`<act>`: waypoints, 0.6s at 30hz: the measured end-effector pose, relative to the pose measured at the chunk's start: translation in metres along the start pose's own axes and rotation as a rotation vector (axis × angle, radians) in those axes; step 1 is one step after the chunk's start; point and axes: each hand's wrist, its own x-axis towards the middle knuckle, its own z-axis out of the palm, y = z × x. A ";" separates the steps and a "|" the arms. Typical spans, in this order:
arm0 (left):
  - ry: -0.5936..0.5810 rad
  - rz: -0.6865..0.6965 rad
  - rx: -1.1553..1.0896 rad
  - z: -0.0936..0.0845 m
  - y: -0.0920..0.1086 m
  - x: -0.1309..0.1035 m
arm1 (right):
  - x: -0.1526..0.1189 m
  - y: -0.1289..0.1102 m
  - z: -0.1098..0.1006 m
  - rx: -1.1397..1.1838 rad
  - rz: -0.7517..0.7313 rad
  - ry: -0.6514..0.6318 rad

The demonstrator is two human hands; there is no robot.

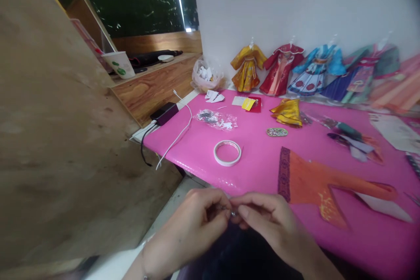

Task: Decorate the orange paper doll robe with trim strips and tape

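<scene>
My left hand (pixel 198 216) and my right hand (pixel 271 216) meet over my lap, just off the near edge of the pink table (pixel 197 157). Both are closed, thumbs against fingers. A small shiny silvery piece (pixel 233 213) shows between the fingertips; its kind is too small to tell, and the fingers hide part of it. To the right of my hands lies an orange miniature garment (pixel 310 179) with a dark patterned band. A roll of white tape (pixel 227 153) rests flat on the table beyond my hands.
Miniature dresses, among them a yellow one (pixel 248 68) and a red one (pixel 282 70), stand along the wall. A plastic bag (pixel 206 76), a black power adapter (pixel 164 113) with cables and a yellow cloth piece (pixel 287 112) lie around. A paper cup (pixel 118 64) stands on the wooden ledge.
</scene>
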 end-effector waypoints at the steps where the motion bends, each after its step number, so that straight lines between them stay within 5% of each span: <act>1: -0.005 0.000 0.019 0.000 -0.001 0.000 | 0.000 -0.001 0.000 -0.016 0.009 -0.010; 13: -0.058 -0.036 0.074 0.001 -0.004 0.004 | 0.007 0.002 0.001 -0.181 0.135 0.017; 18: 0.011 -0.081 -0.001 -0.001 -0.013 0.008 | 0.005 0.005 0.001 0.010 0.178 0.017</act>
